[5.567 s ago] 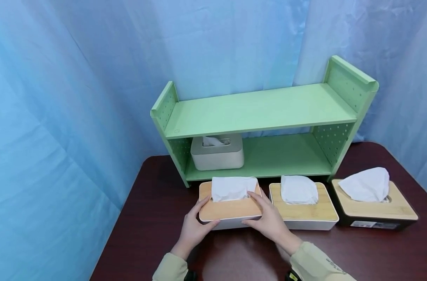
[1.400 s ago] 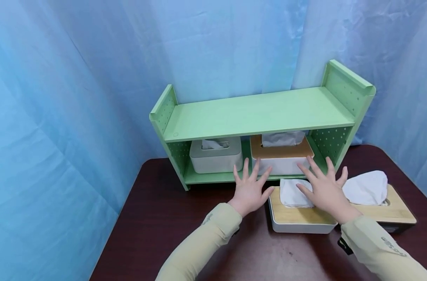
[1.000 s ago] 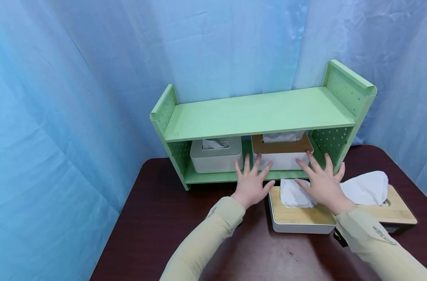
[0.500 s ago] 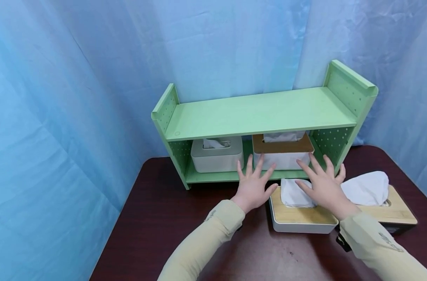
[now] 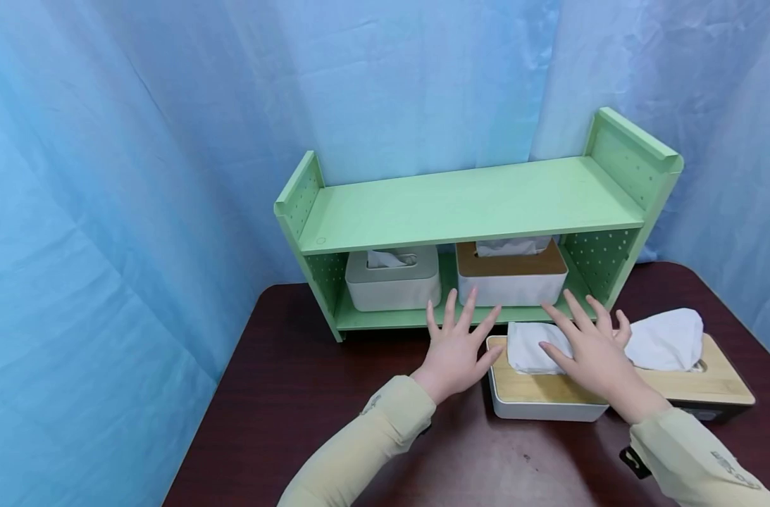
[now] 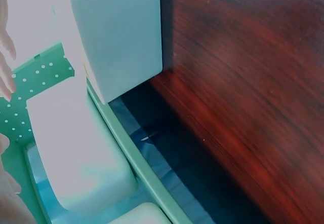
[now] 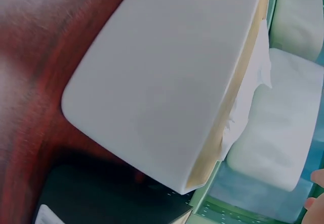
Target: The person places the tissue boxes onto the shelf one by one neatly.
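Observation:
On the lower shelf of the green rack sits a white tissue box with a brown wood lid [image 5: 514, 285], to the right of a grey tissue box [image 5: 394, 289]. My left hand [image 5: 454, 355] hovers just in front of it with fingers spread, holding nothing. Also spread and holding nothing, my right hand [image 5: 597, 355] is above a white tissue box with a light wood lid [image 5: 537, 408], hiding part of its tissue and lid. Fingertips [image 7: 317, 176] show at the right wrist view's edge, apart from the shelved box [image 7: 278, 127]. In the left wrist view, fingers [image 6: 6, 79] appear at the left edge.
The green two-tier rack [image 5: 467, 208] stands at the back of the dark wood table [image 5: 283, 394], its upper shelf bare. A dark tissue box with a pale wood lid [image 5: 714, 384] is at the right. Blue curtains [image 5: 169, 141] hang behind.
The brown-lidded tissue box went from the table onto the lower shelf, right of the grey one. It slid slightly deeper, and both hands have since drawn back from it.

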Demonstrator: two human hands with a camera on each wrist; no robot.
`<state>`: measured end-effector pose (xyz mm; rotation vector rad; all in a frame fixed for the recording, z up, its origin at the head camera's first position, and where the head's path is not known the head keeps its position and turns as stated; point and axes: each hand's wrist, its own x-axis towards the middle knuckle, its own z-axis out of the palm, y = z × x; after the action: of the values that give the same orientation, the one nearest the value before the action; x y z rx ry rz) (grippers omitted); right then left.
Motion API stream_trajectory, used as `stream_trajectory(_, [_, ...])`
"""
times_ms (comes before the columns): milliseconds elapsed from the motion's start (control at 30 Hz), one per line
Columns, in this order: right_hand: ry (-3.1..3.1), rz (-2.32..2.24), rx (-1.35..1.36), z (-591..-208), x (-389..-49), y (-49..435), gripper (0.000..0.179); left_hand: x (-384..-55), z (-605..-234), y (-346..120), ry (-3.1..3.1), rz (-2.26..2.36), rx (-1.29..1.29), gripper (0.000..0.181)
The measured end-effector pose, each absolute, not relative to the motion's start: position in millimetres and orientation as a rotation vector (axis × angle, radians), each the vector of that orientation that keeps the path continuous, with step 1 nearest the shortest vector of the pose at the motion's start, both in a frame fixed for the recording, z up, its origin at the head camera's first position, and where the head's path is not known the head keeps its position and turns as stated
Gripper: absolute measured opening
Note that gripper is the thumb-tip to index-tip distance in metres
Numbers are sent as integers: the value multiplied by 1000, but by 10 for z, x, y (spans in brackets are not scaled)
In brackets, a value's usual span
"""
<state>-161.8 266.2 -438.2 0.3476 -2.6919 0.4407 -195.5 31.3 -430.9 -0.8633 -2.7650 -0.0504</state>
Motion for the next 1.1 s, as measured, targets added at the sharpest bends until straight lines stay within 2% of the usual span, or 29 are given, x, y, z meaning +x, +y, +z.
stream_trajectory(400, [-2642, 513, 381, -4484, -1326, 2723, 55, -1741, -4340, 142, -2759, -199, -899, 59])
stream_trajectory(767, [-2645, 554, 346, -4490, -1191, 2795, 59, -1602, -4386, -44, -2693, -256, -911, 58])
stream_trajectory(1100, [-2672, 613, 278, -4607, -1010, 2843, 63, -1483, -4616, -105, -2686, -359, -880, 63])
